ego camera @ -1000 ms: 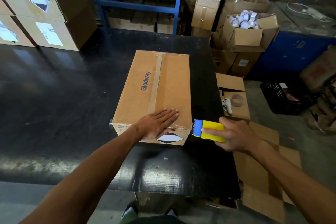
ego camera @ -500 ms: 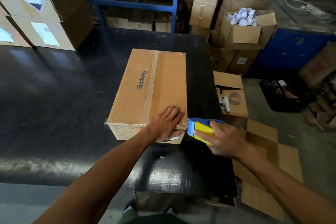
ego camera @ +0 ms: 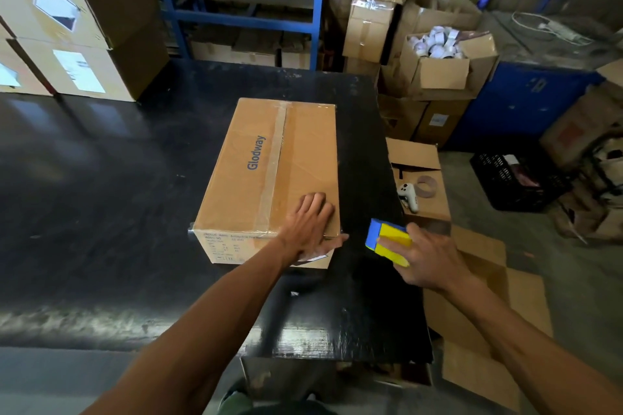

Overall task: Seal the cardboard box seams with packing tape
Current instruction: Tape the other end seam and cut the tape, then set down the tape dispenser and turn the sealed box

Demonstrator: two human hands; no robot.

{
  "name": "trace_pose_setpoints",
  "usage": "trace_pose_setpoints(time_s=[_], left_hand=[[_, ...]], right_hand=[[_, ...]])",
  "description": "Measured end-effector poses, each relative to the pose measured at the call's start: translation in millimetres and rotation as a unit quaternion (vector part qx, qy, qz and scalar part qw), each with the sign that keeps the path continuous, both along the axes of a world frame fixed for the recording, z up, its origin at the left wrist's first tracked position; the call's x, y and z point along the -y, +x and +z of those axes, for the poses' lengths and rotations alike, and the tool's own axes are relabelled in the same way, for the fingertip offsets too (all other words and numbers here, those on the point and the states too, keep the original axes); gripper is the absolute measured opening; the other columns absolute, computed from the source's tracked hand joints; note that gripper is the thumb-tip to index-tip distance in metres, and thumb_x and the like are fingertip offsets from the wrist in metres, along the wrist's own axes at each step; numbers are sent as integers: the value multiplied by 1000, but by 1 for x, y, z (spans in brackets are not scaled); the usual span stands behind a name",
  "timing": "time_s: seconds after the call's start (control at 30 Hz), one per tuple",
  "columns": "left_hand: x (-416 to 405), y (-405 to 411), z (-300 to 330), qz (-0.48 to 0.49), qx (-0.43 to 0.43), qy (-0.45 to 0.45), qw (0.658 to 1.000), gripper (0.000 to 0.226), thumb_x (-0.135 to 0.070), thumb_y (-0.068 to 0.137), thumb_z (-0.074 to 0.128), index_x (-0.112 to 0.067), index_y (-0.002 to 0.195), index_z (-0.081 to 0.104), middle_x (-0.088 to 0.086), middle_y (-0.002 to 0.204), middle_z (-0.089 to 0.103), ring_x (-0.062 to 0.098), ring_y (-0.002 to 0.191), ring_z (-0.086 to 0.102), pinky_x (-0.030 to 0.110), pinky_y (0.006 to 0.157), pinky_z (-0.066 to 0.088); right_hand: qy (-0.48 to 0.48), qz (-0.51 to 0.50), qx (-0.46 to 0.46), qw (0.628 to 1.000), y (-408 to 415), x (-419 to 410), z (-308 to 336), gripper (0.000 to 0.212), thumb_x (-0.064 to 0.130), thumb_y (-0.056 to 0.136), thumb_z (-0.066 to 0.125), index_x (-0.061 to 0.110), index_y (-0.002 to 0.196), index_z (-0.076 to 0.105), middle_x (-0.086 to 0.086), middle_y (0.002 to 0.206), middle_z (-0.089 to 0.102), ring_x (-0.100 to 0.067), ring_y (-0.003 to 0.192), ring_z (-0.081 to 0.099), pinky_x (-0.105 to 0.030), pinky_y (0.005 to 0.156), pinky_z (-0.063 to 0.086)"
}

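Note:
A closed cardboard box printed "Glodway" lies on the black table, with clear tape running along its top centre seam. My left hand presses flat on the box's near right corner, thumb over the front edge. My right hand grips a yellow and blue tape dispenser just right of that corner, a short gap away from the box.
Stacked cartons stand at the table's far left. Right of the table, a low box carries a tape roll and a white device. Open cartons, a black crate and flattened cardboard crowd the floor. Blue shelving stands behind.
My left hand slid right along the box's near edge to its right corner. The dispenser, which was up against the box's corner, has pulled away to the right.

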State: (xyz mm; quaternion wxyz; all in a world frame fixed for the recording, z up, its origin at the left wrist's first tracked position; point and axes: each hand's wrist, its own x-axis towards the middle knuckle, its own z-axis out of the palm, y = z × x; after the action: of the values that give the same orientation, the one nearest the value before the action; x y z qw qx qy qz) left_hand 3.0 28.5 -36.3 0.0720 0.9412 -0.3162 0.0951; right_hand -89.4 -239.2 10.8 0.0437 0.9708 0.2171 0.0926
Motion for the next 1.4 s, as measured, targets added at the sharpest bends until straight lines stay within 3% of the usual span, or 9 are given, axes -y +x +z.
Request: trace_pose_setpoints(time_s=[0.17,0.27,0.37,0.57,0.7,1.0,1.17,1.3,1.4], left_hand=[[14,2,5,82,-88,8,993,92,-81,79,35,-14,142,38,16,150,32,40,144,24,56,122,10],[21,12,11,123,-209,34,970,112,-83,78,34,-17,160,-6,16,166,-17,34,152,-20,58,121,-12],[23,14,9,134,-222,46,965,102,-79,86,25,-20,158,-17,14,164,-26,31,150,-28,58,120,-14],[25,5,4,138,-161,57,976,90,-74,90,4,-18,157,-16,15,165,-21,31,151,-24,57,122,-9],[25,4,1,137,-143,70,978,90,-74,89,-2,-16,157,-16,16,165,-21,32,151,-22,57,122,-6],[25,4,0,128,-142,73,979,91,-73,90,-2,-14,157,-17,19,163,-23,33,150,-24,59,122,-5],[23,2,3,138,-151,34,978,103,-79,87,6,-6,157,-14,20,164,-20,32,151,-23,56,123,-7],[25,-4,14,200,-149,-54,967,120,-90,80,14,-1,157,-11,23,163,-21,33,151,-24,53,123,-13],[13,-7,22,271,-167,-65,946,132,-98,70,7,0,157,-11,24,163,-21,36,150,-25,56,120,-17]], right_hand=[[225,-221,-197,928,15,-11,-7,51,52,83,62,61,130,44,0,96,59,-24,89,61,-42,77,52],[374,-339,-280,817,22,-15,-26,48,49,74,63,47,119,45,0,103,63,-22,94,62,-43,85,52],[429,-396,-305,752,25,-22,-49,44,54,71,61,39,107,41,-4,103,66,-24,92,65,-42,85,52],[418,-360,-268,790,34,-34,-69,23,33,97,54,20,112,67,-12,112,68,-35,114,58,-38,97,42],[415,-403,-267,771,32,-50,-89,41,33,100,50,16,138,53,-13,139,56,-36,133,43,-38,108,32],[401,-457,-254,753,27,-53,-111,25,33,98,54,17,114,65,-12,109,67,-35,107,58,-31,79,35],[402,-441,-266,756,55,-50,-90,54,46,94,57,21,141,48,-9,141,54,-31,131,48,-41,107,40],[438,-364,-241,786,95,-63,-39,58,54,94,51,32,147,39,-1,153,41,-25,141,34,-47,114,30],[388,-269,-234,850,128,-88,-8,60,56,97,43,35,151,30,5,162,20,-20,149,16,-47,118,20]])
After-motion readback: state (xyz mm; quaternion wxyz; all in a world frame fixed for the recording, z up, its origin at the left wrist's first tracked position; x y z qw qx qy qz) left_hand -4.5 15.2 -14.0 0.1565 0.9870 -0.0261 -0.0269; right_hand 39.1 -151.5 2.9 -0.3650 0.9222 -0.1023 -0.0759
